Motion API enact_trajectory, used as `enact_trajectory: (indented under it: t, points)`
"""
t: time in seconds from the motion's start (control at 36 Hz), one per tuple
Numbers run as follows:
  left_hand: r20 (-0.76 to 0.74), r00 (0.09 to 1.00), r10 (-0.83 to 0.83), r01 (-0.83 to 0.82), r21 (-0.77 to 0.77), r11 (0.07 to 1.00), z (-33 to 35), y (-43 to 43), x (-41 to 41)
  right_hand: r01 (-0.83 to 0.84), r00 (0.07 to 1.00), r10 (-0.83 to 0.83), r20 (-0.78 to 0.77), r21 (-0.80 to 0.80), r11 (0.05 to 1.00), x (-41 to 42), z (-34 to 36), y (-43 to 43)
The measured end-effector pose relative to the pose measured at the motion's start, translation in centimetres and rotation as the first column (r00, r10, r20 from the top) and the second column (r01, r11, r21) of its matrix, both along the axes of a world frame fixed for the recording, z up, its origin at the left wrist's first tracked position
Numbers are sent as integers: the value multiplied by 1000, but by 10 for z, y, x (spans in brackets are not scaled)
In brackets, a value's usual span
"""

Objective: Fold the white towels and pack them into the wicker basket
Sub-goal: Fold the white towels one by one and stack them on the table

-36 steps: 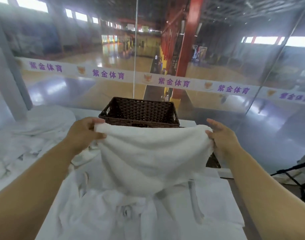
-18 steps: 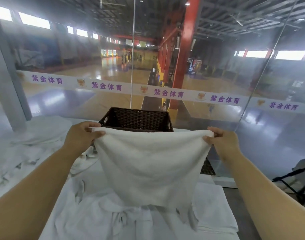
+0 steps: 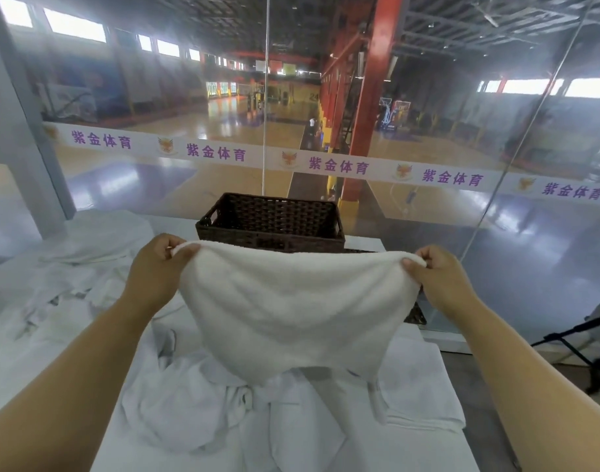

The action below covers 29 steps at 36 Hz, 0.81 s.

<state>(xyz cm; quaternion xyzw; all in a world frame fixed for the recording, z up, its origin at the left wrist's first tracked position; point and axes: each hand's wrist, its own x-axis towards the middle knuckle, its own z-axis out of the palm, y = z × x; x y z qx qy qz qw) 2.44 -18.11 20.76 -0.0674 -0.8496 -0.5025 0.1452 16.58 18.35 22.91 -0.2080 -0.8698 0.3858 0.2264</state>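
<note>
A white towel (image 3: pixel 291 301) hangs in the air in front of me, its top edge sagging a little between my hands. My left hand (image 3: pixel 155 267) pinches the top left corner and my right hand (image 3: pixel 438 277) pinches the top right corner. The towel's lower edge hangs just above a heap of crumpled white towels (image 3: pixel 230 403) on the table. Behind the towel stands the dark brown wicker basket (image 3: pixel 271 223), which looks empty; its near wall is partly hidden by the towel.
More white towels (image 3: pixel 53 284) lie piled on the left. A folded white cloth (image 3: pixel 424 396) lies at the right of the table. A glass wall (image 3: pixel 428 206) rises right behind the basket. A black stand (image 3: pixel 584 349) is on the floor at right.
Both hands kept their hold on the towel's corners and moved further apart, spreading the towel wider. Its lower part has lifted off the heap.
</note>
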Motion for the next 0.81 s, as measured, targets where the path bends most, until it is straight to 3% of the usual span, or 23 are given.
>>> enact_trajectory:
  t: [0.36,0.56,0.64,0.81]
  points:
    - [108,993,46,-39,-72,997,-26,-22,-8,-55,991,79,112,-204,977,-10,-27,-7]
    - [298,954,-28,73,-141,987,-83,-34,-36,-61,935,33,352,69,996,-33,-97,-16]
    - [386,922,-36,94,-132,987,-112,-35,-45,7,915,7,403,-34,999,-39,-129,-20]
    - [521,853,-32,-22,97,995,-140,-23,-73,220,939,-100,329,-349,911,-62,-160,-18]
